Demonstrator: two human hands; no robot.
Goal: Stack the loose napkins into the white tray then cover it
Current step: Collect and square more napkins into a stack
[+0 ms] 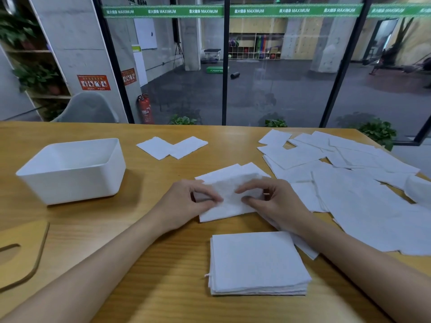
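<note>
Now in hand: you are gathering and squaring one napkin (231,176) at the middle of the table (151,264). Nothing is going into the tray yet.
Left hand (184,203): your fingers are curled, and thumb and forefinger pinch the napkin on its left part.
Right hand (277,203): it is curled the same way and pinches the same napkin from the right, so your two pinches sit close together.
Held napkin: it lies low over the table with other sheets under it. Whether you have one sheet or several I cannot tell, since it is white on white.
Neat stack (258,262): a squared pile lies on the table nearer to you than your hands, apart from the held napkin.
Loose napkins (354,190): many lie overlapping across the right side of the table.
Far pair (171,148): two more napkins lie at the far centre, touching at their edges.
White tray (70,185): it stands to your left, well apart from the stack, open on top and seemingly holding nothing.
Lid (22,250): a wooden board with a slot lies flat at the near left, off the tray.
Progress: early, by my judgement, as most napkins are unsorted and the tray is unfilled.
Next move: lay this napkin squarely on the neat stack with its corners matched. Then reach right for another loose one, and keep your pinch light so that only one sheet comes up.
</note>
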